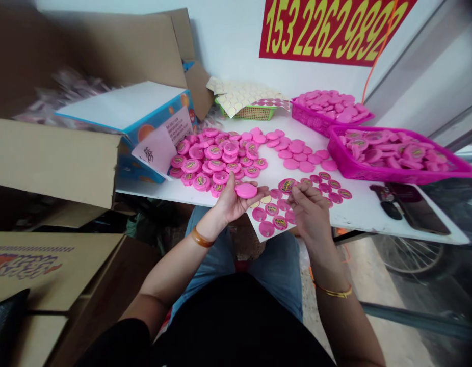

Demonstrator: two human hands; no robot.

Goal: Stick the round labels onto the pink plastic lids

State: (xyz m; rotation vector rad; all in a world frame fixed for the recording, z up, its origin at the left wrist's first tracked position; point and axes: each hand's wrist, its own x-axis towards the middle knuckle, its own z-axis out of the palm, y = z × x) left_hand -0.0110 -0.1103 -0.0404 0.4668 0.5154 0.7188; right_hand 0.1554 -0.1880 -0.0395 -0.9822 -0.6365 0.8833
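Gently, left hand [229, 204] cradles pink plastic disc [245, 190].

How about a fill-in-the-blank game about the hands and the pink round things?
1. The left hand holds a plain pink disc on its ____.
2. The right hand has a ____ bracelet on its wrist.
3. The plastic basket at the table's right end is ____.
4. The red sign on the wall shows a number starting with ____.

Missing words: palm, gold, pink, 153.
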